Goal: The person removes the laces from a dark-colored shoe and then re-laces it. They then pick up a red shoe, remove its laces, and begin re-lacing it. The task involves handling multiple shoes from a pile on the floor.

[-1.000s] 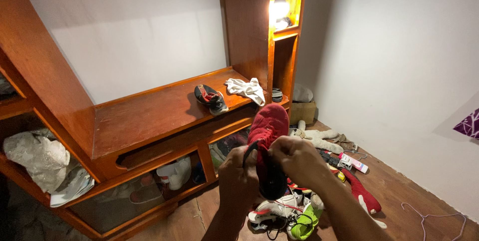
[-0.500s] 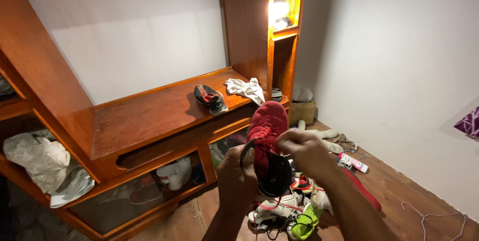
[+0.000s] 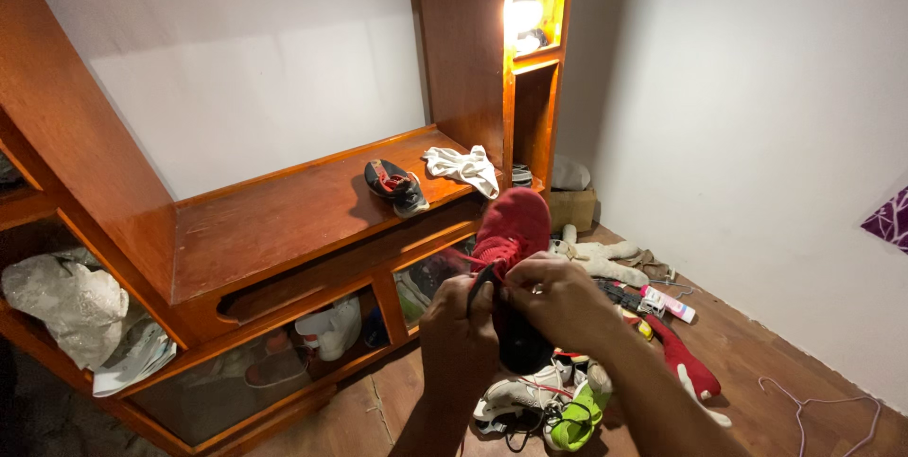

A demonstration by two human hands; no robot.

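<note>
I hold a red sneaker (image 3: 512, 220) with a black heel up in front of me, toe pointing away. My left hand (image 3: 456, 328) grips its heel and black pull tab from the left. My right hand (image 3: 554, 296) pinches the red lace at the tongue, fingers closed on it. A second dark sneaker with red lining (image 3: 392, 185) lies on the wooden shelf (image 3: 274, 220), next to a crumpled white cloth (image 3: 462, 166).
A pile of shoes, one white (image 3: 515, 400) and one lime green (image 3: 577, 417), lies on the wooden floor below my hands. A red stuffed toy (image 3: 683, 362), a beige plush (image 3: 601, 256), a wire hanger (image 3: 818, 412) and a lit bulb (image 3: 525, 12) are to the right.
My right hand pulled the lace outward to the right half a second ago, then came back in to the tongue. The sneaker stays held up in about the same place.
</note>
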